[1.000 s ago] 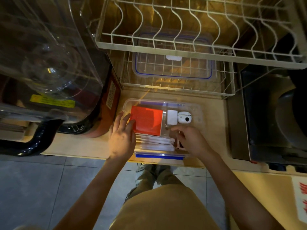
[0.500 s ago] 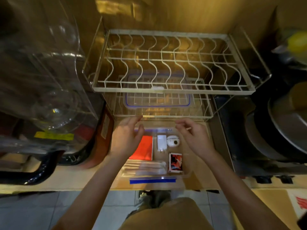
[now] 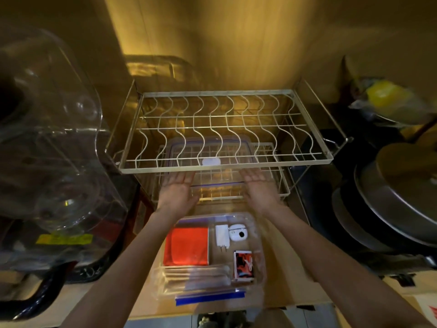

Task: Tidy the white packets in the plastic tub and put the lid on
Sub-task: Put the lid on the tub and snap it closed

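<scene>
Person, seen from above: two bare forearms, no sleeves reaching the wrists; left hand [image 3: 176,194] and right hand [image 3: 260,190] without rings, watch or gloves. Clothing below too blurred to tell.

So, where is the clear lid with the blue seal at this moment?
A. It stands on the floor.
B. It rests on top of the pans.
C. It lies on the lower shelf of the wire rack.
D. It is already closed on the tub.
C: the lid lies flat on the lower shelf of the wire rack, and the tub in front is uncovered.
</scene>
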Demonstrator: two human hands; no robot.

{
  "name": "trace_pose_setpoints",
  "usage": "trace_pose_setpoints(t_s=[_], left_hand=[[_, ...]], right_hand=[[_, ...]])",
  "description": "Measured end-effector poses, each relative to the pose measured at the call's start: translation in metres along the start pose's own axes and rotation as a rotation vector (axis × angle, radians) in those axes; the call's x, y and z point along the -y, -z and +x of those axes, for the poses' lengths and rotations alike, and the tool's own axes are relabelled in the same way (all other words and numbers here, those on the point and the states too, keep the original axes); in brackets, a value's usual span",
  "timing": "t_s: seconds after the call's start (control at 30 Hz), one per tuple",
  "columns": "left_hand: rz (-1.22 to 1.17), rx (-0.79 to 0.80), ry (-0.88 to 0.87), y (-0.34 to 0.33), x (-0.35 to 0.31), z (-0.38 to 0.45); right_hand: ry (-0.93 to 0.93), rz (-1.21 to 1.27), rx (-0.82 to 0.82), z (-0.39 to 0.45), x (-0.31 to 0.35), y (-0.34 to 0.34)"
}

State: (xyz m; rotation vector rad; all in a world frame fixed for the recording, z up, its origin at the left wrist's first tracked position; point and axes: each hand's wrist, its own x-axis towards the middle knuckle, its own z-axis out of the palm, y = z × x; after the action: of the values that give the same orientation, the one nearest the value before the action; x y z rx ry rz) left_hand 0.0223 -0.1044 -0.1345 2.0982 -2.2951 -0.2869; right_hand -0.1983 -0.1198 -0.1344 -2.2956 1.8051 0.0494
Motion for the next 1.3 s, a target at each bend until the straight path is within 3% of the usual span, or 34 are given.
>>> trace_pose_setpoints(t_s=[0.13,0.33,0.53,0.73,0.8,0.9,1.03,1.13,1.2,1.3], left_hand=[[0.059,0.016,-0.005,-0.021,0.007,0.007],[0.039,-0.107,0.001,-0.029,0.010,0.004],[-0.106,-0.335,-0.105,-0.023,0.015,-0.013],[-0.229,-0.468,-0.154,0.021,0.016,-0.054],[-0.243,-0.454,-0.182,0.039,0.016,-0.068],[-0.358,-0.368,-0.214,0.067,0.015,-0.087],[-0.658,-0.148,-0.096,0.091,0.016,-0.104],[-0.823,-0.070,-0.066,0.091,0.025,-0.109],[-1.035,-0.058,0.034,0.079,0.028,-0.114],[-1.520,-0.091,0.317,0.046,0.025,-0.120]], right_hand=[[0.002,-0.025,-0.017,0.003,-0.004,-0.015],[-0.010,0.016,-0.156,-0.002,-0.005,-0.019],[-0.005,0.154,-0.295,-0.017,-0.009,-0.014],[-0.198,0.602,-0.442,-0.035,-0.026,0.003],[-0.205,0.731,-0.416,-0.042,-0.029,0.008],[-0.070,0.850,-0.328,-0.056,-0.026,0.018],[-0.086,1.108,-0.054,-0.078,-0.018,0.030],[-0.117,1.129,0.086,-0.089,-0.018,0.033],[-0.180,1.218,0.110,-0.095,-0.018,0.026],[-0.258,1.357,0.129,-0.102,-0.013,0.010]])
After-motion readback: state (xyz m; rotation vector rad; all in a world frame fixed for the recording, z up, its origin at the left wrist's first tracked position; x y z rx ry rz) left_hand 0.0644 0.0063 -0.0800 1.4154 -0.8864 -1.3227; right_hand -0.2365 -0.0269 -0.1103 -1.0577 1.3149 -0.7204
